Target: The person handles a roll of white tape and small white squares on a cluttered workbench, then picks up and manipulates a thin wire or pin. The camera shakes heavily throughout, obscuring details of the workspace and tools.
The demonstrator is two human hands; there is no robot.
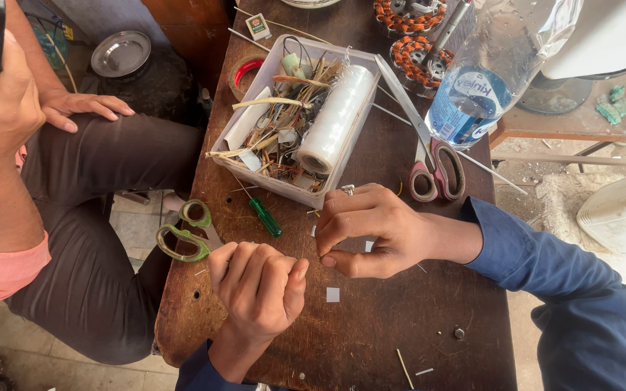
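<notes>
A worn brown wooden table (pixel 371 326) carries a clear plastic tub (pixel 293 190) crammed with wire scraps and a white roll. Just below the tub, the right hand (pixel 371 232) curls with fingertips pressed together, though what they pinch is too small to tell. The left hand (pixel 259 286) is closed in a loose fist beside green-handled scissors (pixel 182 232). A tiny white paper square (pixel 333 295) lies between the hands.
</notes>
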